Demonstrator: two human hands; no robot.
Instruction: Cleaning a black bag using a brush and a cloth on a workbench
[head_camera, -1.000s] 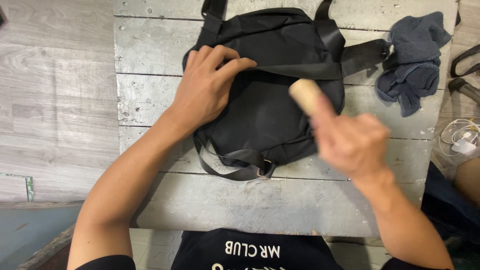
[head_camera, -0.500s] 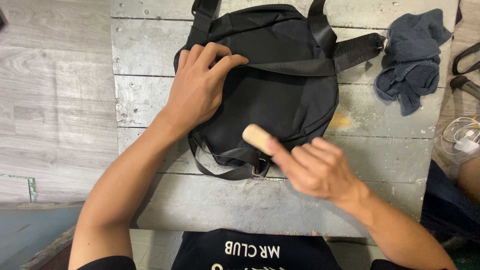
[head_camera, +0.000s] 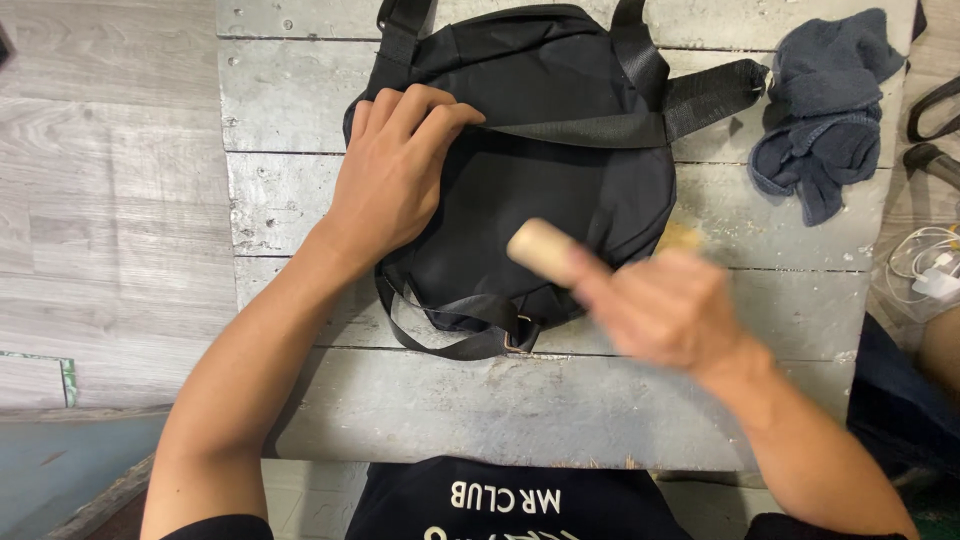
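arms — bare to short black sleeves; top — black, pale print

Bag (head_camera: 540, 190): on tabletop (head_camera: 300, 200), toward far edge. Cloth (head_camera: 825, 110): far right corner, beside bag. Cable (head_camera: 925, 270): past right edge.

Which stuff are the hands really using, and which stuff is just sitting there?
In use:
black bag, pressed flat by the left hand
pale wooden tool, held in the right hand

Just lying about:
dark blue cloth
white cable
grey plank table
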